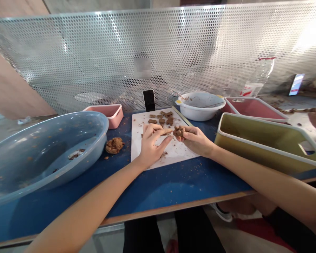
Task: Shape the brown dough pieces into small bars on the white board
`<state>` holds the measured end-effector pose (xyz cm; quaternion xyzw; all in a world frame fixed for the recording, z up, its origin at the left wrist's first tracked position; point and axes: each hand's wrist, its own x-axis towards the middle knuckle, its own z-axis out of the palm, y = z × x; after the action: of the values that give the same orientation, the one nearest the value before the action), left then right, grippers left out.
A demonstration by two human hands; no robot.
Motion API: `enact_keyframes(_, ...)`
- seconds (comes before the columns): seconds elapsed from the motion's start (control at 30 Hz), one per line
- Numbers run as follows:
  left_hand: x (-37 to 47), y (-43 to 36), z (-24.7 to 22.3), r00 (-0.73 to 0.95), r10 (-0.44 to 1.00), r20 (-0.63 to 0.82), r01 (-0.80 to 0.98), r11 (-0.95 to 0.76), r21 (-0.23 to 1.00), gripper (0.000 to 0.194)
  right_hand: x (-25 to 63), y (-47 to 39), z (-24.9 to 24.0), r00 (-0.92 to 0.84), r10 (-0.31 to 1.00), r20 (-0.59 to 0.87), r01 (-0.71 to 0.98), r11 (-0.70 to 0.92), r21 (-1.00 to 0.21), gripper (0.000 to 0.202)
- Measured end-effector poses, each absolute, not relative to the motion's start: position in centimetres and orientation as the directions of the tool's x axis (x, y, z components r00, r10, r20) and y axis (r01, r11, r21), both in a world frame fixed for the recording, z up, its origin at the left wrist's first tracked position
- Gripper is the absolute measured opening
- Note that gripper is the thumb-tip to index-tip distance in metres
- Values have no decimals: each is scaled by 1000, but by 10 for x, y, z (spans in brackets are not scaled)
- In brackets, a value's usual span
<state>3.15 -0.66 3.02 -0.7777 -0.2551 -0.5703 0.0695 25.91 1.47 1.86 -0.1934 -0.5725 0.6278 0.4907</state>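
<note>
Clump (179, 131), brown and rough-surfaced, sits over the right part of the white sheet (137, 151), gripped in the fingertips of the right hand (197, 140). Left hand (151, 146): open, thumb apart from the fingers, fingertips just beside the clump; whether they touch it, cannot tell.

Small brown pieces (161, 121) lie in loose rows at the far side of the sheet, some close together. Stick (182, 116) lies along the sheet's far right edge. Larger lump (114, 145) rests on the blue table (158, 196), left of the sheet and near the blue basin (76, 130). White bowl (200, 113) stands at far right, green bin (258, 149) to the right.

Handling note (judgement): clump looks crumbly and uneven. Best pressed lightly from several sides, turning between squeezes, with the left fingertips backing the loose edge. Hard pinching at one point would likely split it. Keep it low over the sheet, so that crumbs fall there, and clear of the finished-looking pieces.
</note>
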Motion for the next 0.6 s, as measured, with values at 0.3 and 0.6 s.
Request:
enact_keyframes(0.3,31,-7,29,237,300,924,473,-866,160,11,260,15,17,-466,823,325,-390,138,-910,39)
enact_keyframes(0.6,32,-8,28,230,302,925,476,-864,163,9,262,14,16,-484,825,292,-359,118,-926,39)
